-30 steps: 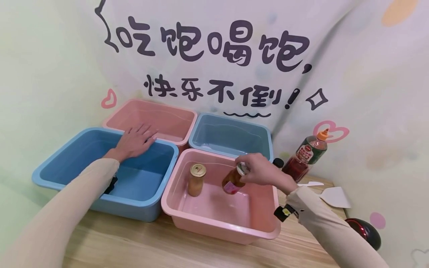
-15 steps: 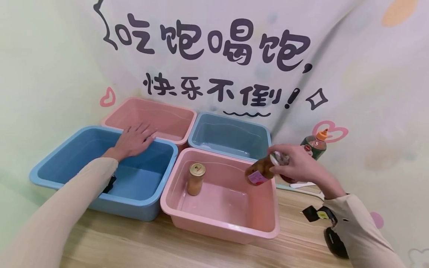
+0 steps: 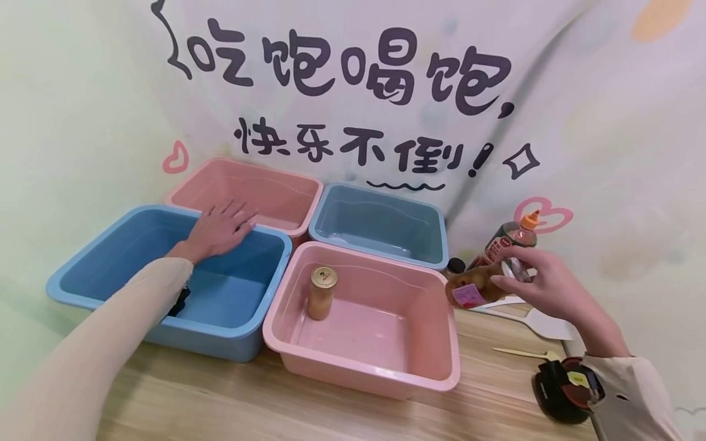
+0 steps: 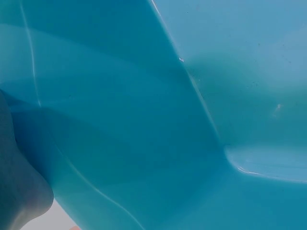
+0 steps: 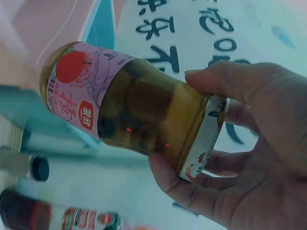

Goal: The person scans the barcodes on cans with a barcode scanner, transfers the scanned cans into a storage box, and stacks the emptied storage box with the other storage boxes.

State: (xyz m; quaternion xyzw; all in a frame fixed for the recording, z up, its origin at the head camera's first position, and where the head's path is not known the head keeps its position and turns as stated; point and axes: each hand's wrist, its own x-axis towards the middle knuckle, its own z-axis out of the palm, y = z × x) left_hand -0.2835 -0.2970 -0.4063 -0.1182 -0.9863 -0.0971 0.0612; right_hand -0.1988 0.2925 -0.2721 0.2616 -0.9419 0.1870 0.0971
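My right hand (image 3: pixel 546 285) grips a glass fruit jar (image 3: pixel 473 288) by its white printed lid. Tilted on its side, the jar overlaps the right rim of the near pink tub (image 3: pixel 364 376). The right wrist view shows round fruit in amber liquid and a pink-purple label with a red fruit on the jar (image 5: pixel 144 100). My left hand (image 3: pixel 217 229) rests with straight fingers on the far rim of the near blue tub (image 3: pixel 165 220). A gold-lidded tan can (image 3: pixel 322 297) stands upright inside the near pink tub.
Behind are another pink tub (image 3: pixel 248 177) and another blue tub (image 3: pixel 380 196). On the right stand a sauce bottle (image 3: pixel 518 234) with an orange nozzle and a black-capped bottle (image 3: pixel 455 266). A white spatula (image 3: pixel 548 324), a thin pale utensil (image 3: pixel 526 353) and a black round object (image 3: pixel 557 398) lie nearby.
My right hand has carried the fruit jar from over the inside of the near pink tub rightward to its right rim, tipping it flatter. The left hand has kept its place.
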